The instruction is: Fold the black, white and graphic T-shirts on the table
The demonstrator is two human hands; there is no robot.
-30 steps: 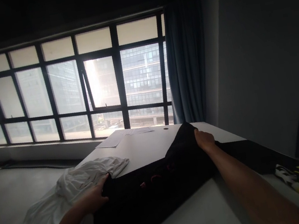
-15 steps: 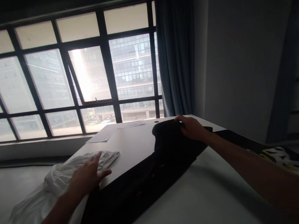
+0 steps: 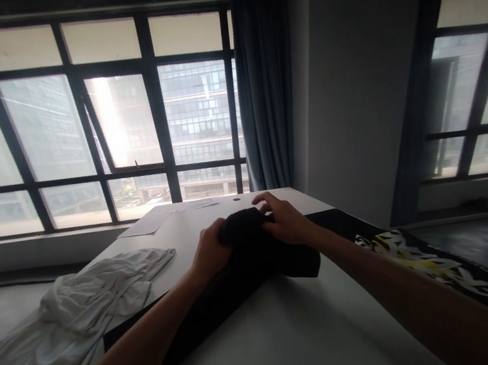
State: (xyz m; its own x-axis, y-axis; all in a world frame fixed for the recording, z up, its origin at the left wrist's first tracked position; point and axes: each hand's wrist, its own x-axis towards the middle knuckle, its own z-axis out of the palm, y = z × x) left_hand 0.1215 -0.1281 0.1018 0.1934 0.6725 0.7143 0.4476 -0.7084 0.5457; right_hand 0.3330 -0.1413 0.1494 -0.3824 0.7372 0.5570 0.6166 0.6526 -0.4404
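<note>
A black cloth (image 3: 253, 262) lies slantwise over the white table (image 3: 299, 336), its far end bunched and lifted between my hands. My left hand (image 3: 211, 250) grips the left side of that bunch, its fingertips hidden by the fabric. On the right side, my right hand (image 3: 283, 219) has its thumb against the cloth and its fingers apart above it. A crumpled white cloth (image 3: 97, 290) lies to the left of the black one.
Paper sheets (image 3: 147, 222) lie at the table's far left. On the right is a black cloth with a white and yellow pattern (image 3: 433, 268). Beyond the table are windows, a dark curtain (image 3: 263, 91) and a wall pillar (image 3: 350, 88).
My left hand has moved right from over the white cloth and taken hold of the black cloth. My right hand has opened its fingers somewhat. The view has turned right.
</note>
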